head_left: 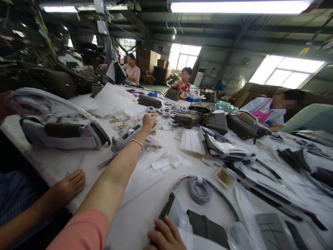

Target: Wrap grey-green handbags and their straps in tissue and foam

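My left hand (149,121) is stretched far across the table, its fingers pinched together above scattered small tags and paper slips (127,124). Whatever it holds, if anything, is too small to make out. At the bottom edge my right hand (166,234) lies with fingers apart on the near side of a dark handbag (206,227), partly covered in white wrapping. A coiled, wrapped strap (199,189) is beside that bag, inside the curve of its handle. White paper sheets (166,161) lie between my two hands.
A co-worker's hand (71,185) rests on the table edge at left, near another wrapped handbag (63,133). More dark bags (214,121) crowd the right side, with a small plastic tub (225,178) nearby. Other people sit around the far side.
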`<move>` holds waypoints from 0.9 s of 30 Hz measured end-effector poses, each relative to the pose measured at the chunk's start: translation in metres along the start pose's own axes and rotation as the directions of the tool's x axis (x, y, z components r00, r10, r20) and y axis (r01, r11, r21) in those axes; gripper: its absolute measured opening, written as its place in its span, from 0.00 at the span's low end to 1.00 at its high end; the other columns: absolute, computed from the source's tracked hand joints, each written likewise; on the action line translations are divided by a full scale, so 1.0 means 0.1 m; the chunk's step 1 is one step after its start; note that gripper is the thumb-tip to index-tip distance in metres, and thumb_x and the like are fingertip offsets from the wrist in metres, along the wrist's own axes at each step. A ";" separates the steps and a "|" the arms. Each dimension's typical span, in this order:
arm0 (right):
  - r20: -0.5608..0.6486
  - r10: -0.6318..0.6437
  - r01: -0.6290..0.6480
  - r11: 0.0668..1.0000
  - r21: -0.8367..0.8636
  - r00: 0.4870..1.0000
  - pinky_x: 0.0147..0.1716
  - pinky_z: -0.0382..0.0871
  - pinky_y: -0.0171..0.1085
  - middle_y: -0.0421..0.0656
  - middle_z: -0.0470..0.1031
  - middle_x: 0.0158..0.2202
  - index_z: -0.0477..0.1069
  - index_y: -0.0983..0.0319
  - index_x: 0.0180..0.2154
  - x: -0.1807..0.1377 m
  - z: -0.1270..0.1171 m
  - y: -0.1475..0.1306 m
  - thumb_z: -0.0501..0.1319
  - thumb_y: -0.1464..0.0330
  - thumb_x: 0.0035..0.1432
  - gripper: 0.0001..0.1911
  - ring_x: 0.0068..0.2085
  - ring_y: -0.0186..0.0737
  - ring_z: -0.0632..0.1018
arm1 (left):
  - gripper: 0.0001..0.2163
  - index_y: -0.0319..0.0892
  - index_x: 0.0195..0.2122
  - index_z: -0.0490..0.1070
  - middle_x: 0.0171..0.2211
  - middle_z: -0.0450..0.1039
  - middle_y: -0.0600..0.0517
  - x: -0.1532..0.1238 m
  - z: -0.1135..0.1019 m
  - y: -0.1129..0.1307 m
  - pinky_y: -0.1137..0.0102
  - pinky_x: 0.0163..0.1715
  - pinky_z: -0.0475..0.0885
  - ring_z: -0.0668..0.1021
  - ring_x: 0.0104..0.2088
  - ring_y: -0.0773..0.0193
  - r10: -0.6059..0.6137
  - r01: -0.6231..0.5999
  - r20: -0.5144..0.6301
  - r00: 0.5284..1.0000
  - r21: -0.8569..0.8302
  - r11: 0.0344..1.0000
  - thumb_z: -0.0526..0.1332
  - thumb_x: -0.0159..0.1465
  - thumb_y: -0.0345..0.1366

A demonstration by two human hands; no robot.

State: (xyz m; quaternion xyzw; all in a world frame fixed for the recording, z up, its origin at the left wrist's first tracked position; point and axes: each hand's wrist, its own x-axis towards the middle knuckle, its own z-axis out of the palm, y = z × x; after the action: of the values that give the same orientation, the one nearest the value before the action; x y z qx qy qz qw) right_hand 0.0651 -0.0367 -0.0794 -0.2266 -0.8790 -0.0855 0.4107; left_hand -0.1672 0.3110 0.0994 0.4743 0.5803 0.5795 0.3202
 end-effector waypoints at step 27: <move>0.046 0.575 -0.565 0.781 0.265 0.817 0.41 0.73 0.41 0.43 0.77 0.40 0.74 0.56 0.45 1.34 -1.65 0.08 0.65 0.65 0.59 0.11 0.39 0.41 0.78 | 0.06 0.41 0.36 0.71 0.28 0.75 0.53 -2.78 -0.17 0.61 0.55 0.52 0.74 0.80 0.46 0.60 -0.186 0.535 0.513 0.838 -0.701 0.471 0.61 0.61 0.24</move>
State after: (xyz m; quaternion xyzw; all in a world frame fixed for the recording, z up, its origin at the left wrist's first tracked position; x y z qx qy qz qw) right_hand 0.1068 -0.0410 0.1292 -0.4223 -0.7648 0.1573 0.4605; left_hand -0.0762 0.0416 0.1112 0.2308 0.2576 0.5986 0.7225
